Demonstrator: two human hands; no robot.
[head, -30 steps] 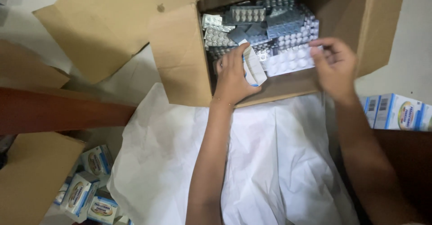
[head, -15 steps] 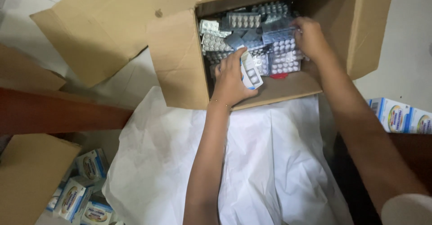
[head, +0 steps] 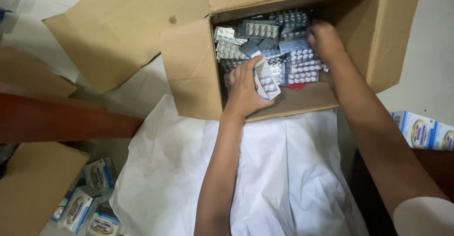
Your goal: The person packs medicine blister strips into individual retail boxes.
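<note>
An open cardboard box [head: 191, 70] lies in front of me, filled with several silver blister packs of white tablets [head: 302, 68]. My left hand [head: 246, 92] rests at the box's near edge and holds a small stack of blister packs [head: 267, 80]. My right hand [head: 324, 40] reaches deep into the box at its far right side, fingers down on the loose blister packs. Whether it grips one I cannot tell.
White cloth [head: 279, 179] covers my lap below the box. Small white and blue medicine cartons [head: 87, 203] lie at lower left beside another cardboard box [head: 33, 188]. More cartons [head: 423, 132] sit at the right. A brown wooden board [head: 61, 122] crosses the left side.
My right hand has moved from the near right part of the box up toward its far side. The left hand has stayed at the near edge with its stack.
</note>
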